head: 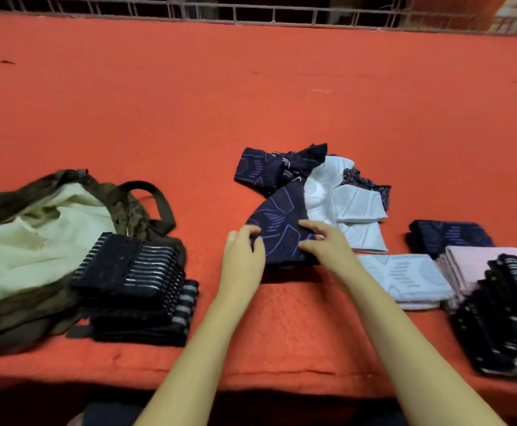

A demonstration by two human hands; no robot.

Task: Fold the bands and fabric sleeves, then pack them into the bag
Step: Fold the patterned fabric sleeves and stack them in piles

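Works mid-surface [251, 96] on one navy sleeve [282, 229] patterned with purple lines. Pinches its near left edge with the left hand [245, 256], fingers [246, 233] curled tight over the cloth. Pinches its near right part with the right hand [328, 245], forefinger above and thumb below, closed on a fold beside a small orange tag. Cannot tell the depth of either grip through the blur.

Lies directly ahead of both hands and touching them, with the long axis running away from the person toward the loose heap [322, 182] of navy and white pieces, and meets that heap at the far end. Looks like mid-fold: held at the near end, not yet doubled over. Calls next, probably, for bringing one end along that axis onto the other. Sits equally near to both hands, one at each near corner.

Off to the left, well apart from the sleeve: the olive bag [35, 241], open-mouthed with pale lining on show, and a stack of dark striped bands [131, 272] against its near right side. Nearer the left hand than the right.

To the right: folded piles in pale blue [405, 278], pink [485, 262] and navy [451, 238], plus a dark striped stack [509, 321]. Leaves the heap yet to fold, and most of the packing too, by the look of it.
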